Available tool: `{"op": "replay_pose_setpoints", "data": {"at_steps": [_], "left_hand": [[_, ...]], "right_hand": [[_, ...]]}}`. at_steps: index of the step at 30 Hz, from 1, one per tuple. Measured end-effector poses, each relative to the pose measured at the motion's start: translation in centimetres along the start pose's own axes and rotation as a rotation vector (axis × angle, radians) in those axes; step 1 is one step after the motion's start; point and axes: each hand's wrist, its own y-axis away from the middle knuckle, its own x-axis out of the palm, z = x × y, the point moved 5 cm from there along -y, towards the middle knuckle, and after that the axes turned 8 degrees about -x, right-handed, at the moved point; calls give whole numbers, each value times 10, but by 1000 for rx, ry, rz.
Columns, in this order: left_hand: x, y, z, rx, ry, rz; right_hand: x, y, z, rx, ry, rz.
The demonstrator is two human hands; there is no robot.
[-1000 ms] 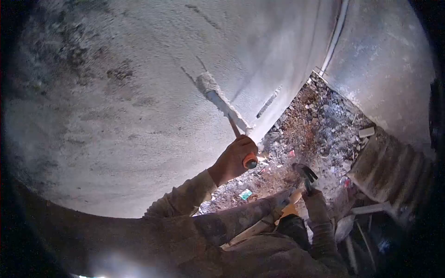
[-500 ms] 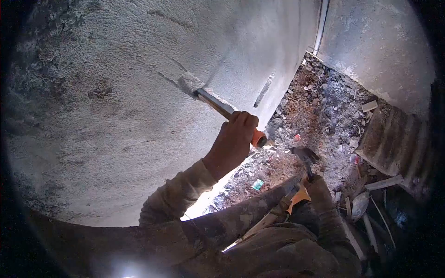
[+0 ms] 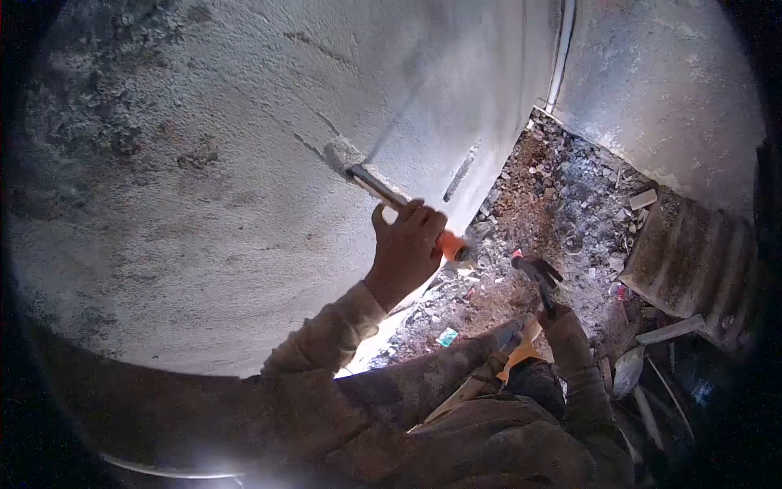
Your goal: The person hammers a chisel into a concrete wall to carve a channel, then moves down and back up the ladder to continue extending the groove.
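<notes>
A rough, stained wall (image 3: 244,261) sweeps across the left, meeting a second wall (image 3: 668,98) above a floor (image 3: 533,191) thick with rubble, with a white strip (image 3: 560,61) running into that far corner. In close now: the left hand (image 3: 409,244) has its fingers curled round a chisel (image 3: 380,187), one digit standing off the shaft. The blade slants up the wall, its tip at the upper end of a pale chipped groove (image 3: 342,153); that lean, I'd say, seats the edge in the cut and leaves the orange grip (image 3: 450,244) poking out, its dark butt clear of the palm. And over the floor, the right hand (image 3: 562,326) is closed round a hammer (image 3: 540,277), though shadow hides how each finger sits. Head up, apart from the butt, its face looks turned chisel-ward, probably so the two can line up. Further out, a narrow slot (image 3: 463,171) marks the wall near its lower edge, a green packet (image 3: 446,336) lies on the floor's near side, and a corrugated sheet (image 3: 684,261) sits at its right edge. Containers? That packet's contents I can't tell; a pale bag-like thing (image 3: 628,371) below the sheet is just as unreadable.
</notes>
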Motion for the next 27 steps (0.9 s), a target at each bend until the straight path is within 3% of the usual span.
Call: {"op": "replay_pose_setpoints", "data": {"at_steps": [1,2,4,7,10,13,15,18,20,27], "left_hand": [[6,11,3,-19,-35,7],[36,27,25,-158,154,222],[58,45,33,-54,111,284],[47,57,40,108,313,258],[21,55,45,125,396,174],[6,56,38,80,337,227],[14,65,26,80,531,422],[45,89,35,34,567,714],[55,104,34,76,539,929],[72,119,2,275,245,993]], "right_hand": [[1,16,-12,22,44,3],[0,34,-26,49,85,-1],[0,76,-59,113,175,2],[2,129,-101,204,271,8],[9,166,-133,262,320,0],[19,203,-161,308,365,6],[26,225,-179,329,393,2],[40,258,-201,345,407,-23],[47,274,-209,349,400,-49],[74,336,-209,377,340,-128]]}}
